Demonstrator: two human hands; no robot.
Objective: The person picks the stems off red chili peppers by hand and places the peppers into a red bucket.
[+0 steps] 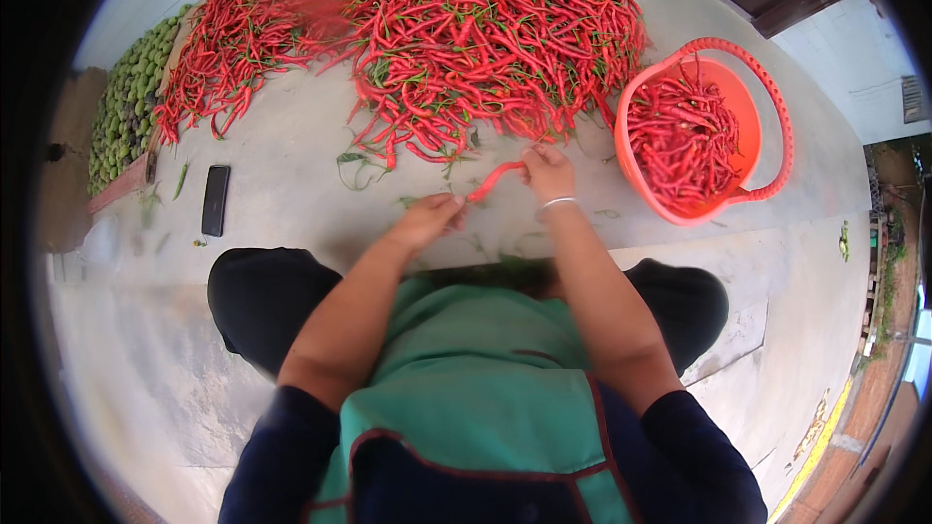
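Observation:
I hold one long red chilli (493, 178) between both hands just in front of my knees. My right hand (549, 173), with a silver bangle on the wrist, grips its far end; my left hand (429, 216) pinches its near end at the stem. A big heap of red chillies (437, 29) with green stems lies on the concrete floor right beyond my hands. An orange plastic basket (767, 87) partly filled with red chillies stands to the right of my right hand.
A black phone (215, 200) lies on the floor to my left. A pile of green fruits (126, 97) sits at the far left. Loose green stems (359, 165) are scattered on the concrete (291, 175). I wear a green apron (466, 369).

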